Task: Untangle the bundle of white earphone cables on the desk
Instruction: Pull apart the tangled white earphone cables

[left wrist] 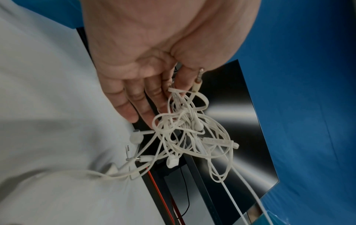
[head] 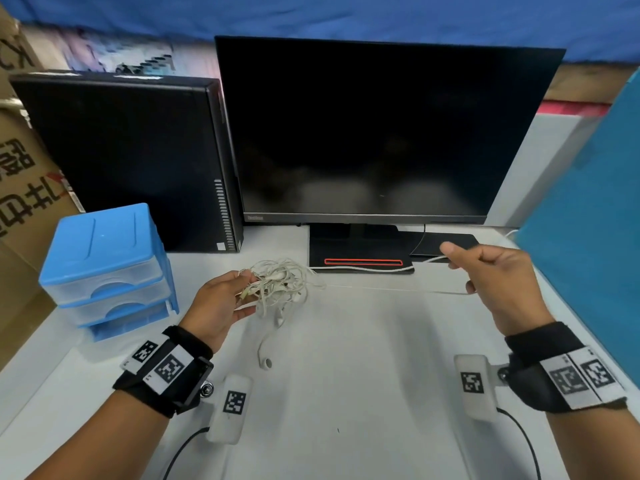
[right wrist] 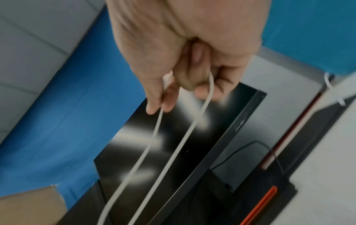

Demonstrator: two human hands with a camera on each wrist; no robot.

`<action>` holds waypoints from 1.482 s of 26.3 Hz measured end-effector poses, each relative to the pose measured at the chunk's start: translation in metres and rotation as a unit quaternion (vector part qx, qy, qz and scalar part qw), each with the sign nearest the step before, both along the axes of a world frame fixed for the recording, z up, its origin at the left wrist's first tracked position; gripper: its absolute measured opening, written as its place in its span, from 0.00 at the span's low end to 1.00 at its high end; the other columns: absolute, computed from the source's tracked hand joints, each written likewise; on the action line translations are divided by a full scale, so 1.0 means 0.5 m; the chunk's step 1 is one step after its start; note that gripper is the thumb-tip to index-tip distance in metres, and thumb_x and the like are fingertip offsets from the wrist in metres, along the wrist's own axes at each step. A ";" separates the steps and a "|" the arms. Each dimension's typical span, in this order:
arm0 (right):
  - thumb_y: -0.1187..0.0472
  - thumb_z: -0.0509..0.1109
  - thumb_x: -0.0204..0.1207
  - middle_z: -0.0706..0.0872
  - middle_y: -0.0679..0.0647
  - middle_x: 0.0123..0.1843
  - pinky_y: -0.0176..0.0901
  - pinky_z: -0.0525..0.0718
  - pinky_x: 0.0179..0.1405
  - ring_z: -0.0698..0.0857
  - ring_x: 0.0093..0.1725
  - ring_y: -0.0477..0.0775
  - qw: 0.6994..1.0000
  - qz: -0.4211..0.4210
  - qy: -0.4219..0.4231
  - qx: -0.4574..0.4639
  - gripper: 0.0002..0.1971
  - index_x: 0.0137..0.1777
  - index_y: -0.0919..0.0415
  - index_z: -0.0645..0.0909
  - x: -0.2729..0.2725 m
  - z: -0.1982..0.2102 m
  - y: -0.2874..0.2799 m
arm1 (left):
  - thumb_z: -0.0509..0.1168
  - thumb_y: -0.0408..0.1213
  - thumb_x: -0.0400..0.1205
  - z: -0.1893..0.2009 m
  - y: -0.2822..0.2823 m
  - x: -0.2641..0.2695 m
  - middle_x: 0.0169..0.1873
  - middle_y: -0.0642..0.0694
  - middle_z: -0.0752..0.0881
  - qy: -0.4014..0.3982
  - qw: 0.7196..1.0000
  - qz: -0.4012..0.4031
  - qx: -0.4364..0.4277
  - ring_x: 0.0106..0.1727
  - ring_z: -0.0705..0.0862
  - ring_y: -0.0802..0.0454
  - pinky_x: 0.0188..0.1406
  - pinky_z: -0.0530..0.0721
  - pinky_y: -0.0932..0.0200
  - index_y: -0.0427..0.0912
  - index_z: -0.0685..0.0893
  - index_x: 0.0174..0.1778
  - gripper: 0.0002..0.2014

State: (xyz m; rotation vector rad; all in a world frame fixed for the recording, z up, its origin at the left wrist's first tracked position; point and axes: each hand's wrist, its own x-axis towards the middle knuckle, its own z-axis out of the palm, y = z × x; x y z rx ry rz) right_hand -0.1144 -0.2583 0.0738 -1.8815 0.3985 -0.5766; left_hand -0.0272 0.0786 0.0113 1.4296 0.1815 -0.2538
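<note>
White earphone cables [head: 277, 285] hang as a knotted bundle above the worktop's [head: 363, 358] middle, pinched by the left hand [head: 221, 303], while a doubled strand [head: 381, 289] runs taut rightward to the right hand [head: 498, 282], whose fingers [right wrist: 192, 82] curl round it.

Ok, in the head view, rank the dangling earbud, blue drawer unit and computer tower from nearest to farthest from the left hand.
From the left hand:
1. Dangling earbud, just below and right.
2. Blue drawer unit, to its left.
3. Computer tower, behind, up-left.
</note>
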 end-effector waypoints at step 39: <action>0.65 0.76 0.76 0.92 0.55 0.38 0.42 0.84 0.43 0.86 0.37 0.52 0.955 0.296 0.026 0.000 0.06 0.39 0.57 0.93 -0.038 -0.065 0.208 | 0.57 0.37 0.89 0.040 -0.077 -0.068 0.40 0.41 0.90 -0.051 0.995 -0.045 -0.073 0.36 0.90 0.47 0.34 0.90 0.53 0.37 0.81 0.44 0.12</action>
